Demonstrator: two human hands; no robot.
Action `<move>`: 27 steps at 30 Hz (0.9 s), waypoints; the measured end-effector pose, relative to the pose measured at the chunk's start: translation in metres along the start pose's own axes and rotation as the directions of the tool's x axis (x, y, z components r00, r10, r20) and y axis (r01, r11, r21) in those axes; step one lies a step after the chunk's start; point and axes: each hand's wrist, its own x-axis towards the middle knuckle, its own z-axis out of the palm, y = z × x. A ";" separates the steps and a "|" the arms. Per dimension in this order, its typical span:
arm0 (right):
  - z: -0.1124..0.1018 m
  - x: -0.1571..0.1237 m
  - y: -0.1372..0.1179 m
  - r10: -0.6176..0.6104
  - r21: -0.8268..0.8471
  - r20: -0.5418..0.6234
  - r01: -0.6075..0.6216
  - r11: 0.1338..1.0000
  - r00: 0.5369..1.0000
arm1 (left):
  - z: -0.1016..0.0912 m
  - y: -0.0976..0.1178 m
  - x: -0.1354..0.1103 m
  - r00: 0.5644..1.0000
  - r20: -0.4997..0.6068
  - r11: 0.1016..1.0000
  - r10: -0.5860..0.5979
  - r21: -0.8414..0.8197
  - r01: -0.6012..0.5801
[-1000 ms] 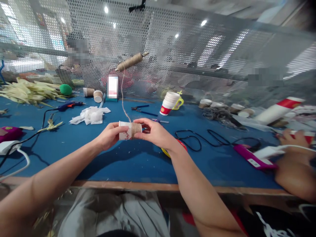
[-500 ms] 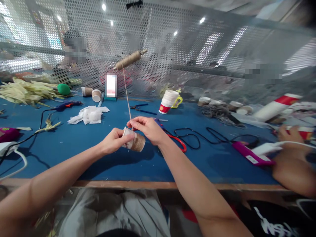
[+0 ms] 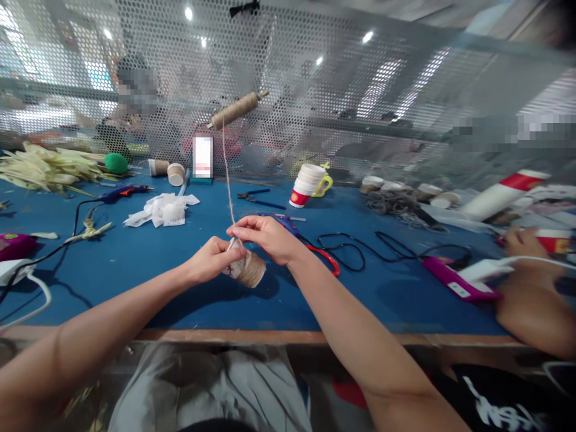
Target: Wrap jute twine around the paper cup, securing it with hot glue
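Observation:
A paper cup (image 3: 252,270), its lower half wrapped in brown twine, is tilted just above the blue table. My left hand (image 3: 212,259) is closed around its rim end, thumb on the side. With fingers pinched, my right hand (image 3: 263,236) grips the twine (image 3: 229,189) close to the rim. From there the strand runs up, slightly bowed, to a spool of twine (image 3: 236,111) that hangs at the mesh screen. My fingers hide part of the cup's rim.
Pliers (image 3: 254,195), stacked paper cups (image 3: 306,186) and crumpled white tissue (image 3: 162,210) lie beyond my hands. Red-handled scissors (image 3: 326,261) and a black cord (image 3: 355,252) are to the right. Further right are a purple power strip (image 3: 459,282) and another person's hand (image 3: 524,246).
My right hand has moved slightly down and left with the twine, nearer the cup's rim. The cup's wrapped end has dipped a little. The strand now bows slightly.

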 end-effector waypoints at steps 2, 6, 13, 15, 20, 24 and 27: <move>-0.004 0.007 -0.003 0.012 0.001 0.011 -0.012 1.000 1.000 | 0.000 0.001 -0.001 1.000 -0.007 1.000 -0.015 -0.017 0.015; -0.011 0.032 -0.014 0.058 0.008 -0.023 -0.058 0.998 0.998 | 0.001 0.004 -0.001 0.999 -0.003 0.998 -0.039 -0.043 0.039; -0.029 0.089 -0.048 0.065 0.041 -0.214 -0.058 0.997 0.975 | 0.001 0.003 -0.004 0.998 0.055 0.999 -0.044 -0.011 0.045; -0.034 0.102 -0.055 0.055 0.017 -0.241 -0.052 0.999 0.969 | 0.001 0.004 -0.005 0.996 0.073 0.999 -0.041 -0.008 0.042; -0.039 0.116 -0.061 0.009 -0.018 -0.234 -0.014 1.000 0.972 | 0.001 0.006 -0.007 0.994 0.105 1.000 -0.019 0.003 0.018; -0.036 0.104 -0.052 -0.036 -0.156 -0.146 0.013 0.988 0.989 | 0.002 0.008 -0.007 0.992 0.123 1.000 -0.011 -0.005 0.012; -0.031 0.085 -0.038 -0.032 -0.314 -0.053 0.013 0.949 0.998 | 0.001 0.009 -0.009 0.993 0.115 0.999 -0.014 -0.031 0.018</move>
